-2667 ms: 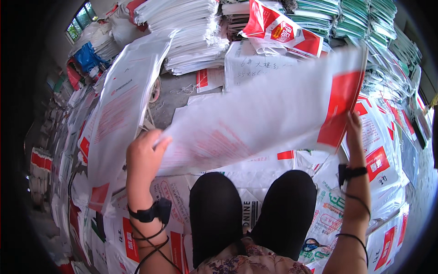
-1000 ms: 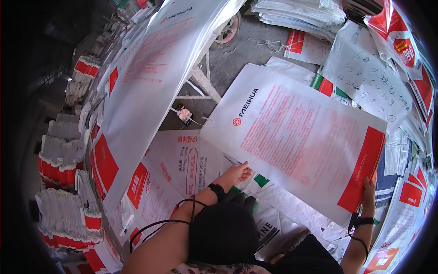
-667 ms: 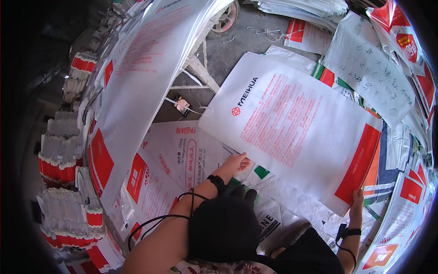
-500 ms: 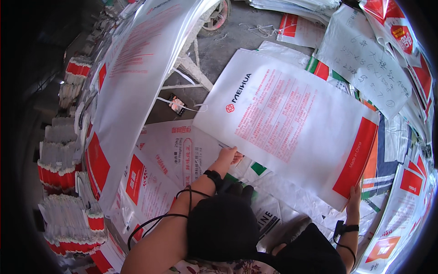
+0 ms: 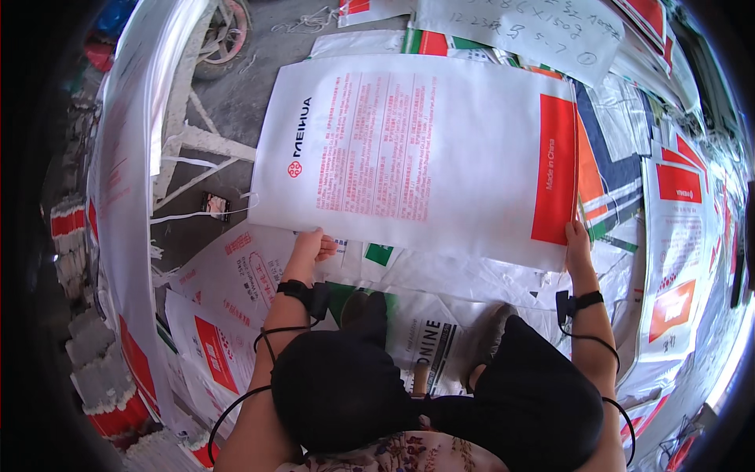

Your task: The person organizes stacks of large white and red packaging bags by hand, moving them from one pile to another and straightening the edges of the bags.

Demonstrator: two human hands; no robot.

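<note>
From my end I can make out bold black lettering [image 5: 303, 127] with a red round emblem [image 5: 294, 169] near the left edge of the white sack [image 5: 484, 149], columns of red fine print [image 5: 373, 145] across its middle, and pale lettering on the red band [image 5: 557, 118] along its right edge. Beyond its far edge, I see dark handwritten figures and characters on a white sheet [image 5: 503, 35], one numeral ringed. Below its near edge, another sack [image 5: 405, 308] carries large black capitals [image 5: 429, 342]. Off its near left corner, a printed sack [image 5: 228, 275] bears red characters, too small for me to read
</note>
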